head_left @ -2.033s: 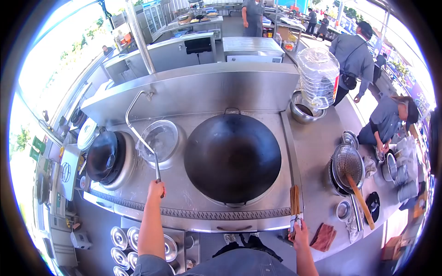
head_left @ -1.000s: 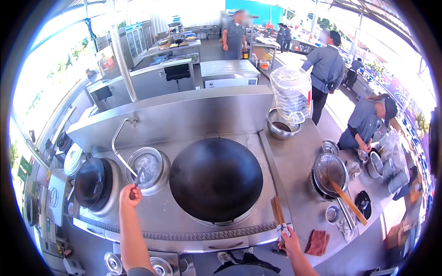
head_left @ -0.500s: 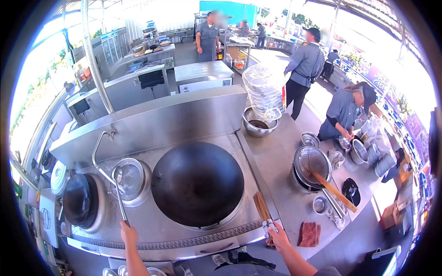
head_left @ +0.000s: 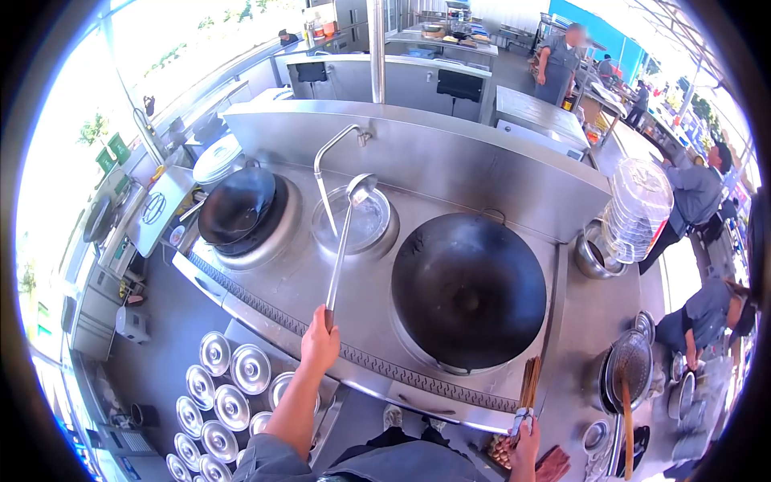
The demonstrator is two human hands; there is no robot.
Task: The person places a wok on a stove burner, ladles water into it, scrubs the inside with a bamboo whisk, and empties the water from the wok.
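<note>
My left hand (head_left: 321,347) is closed around the handle of a long metal ladle (head_left: 343,251). The ladle's bowl is over the far rim of a round water basin (head_left: 353,217) set into the steel stove, right of the curved faucet (head_left: 321,165). A bundled bamboo wok brush (head_left: 529,386) is gripped in my right hand (head_left: 526,442), bristles up, at the stove's front right corner. Between the hands, farther back, sits a large black wok (head_left: 470,293) with nothing visible inside.
A smaller black wok (head_left: 237,205) rests on the left burner. Several lidded metal pots (head_left: 233,406) stand low at the front left. On the right counter are a strainer (head_left: 630,365) with a wooden handle and a reddish cloth (head_left: 552,466). A co-worker (head_left: 703,317) bends over bowls there.
The view has swung left, so the stove appears farther right. The ladle's bowl has moved from inside the basin to its far rim. Both hands keep hold of their tools.
</note>
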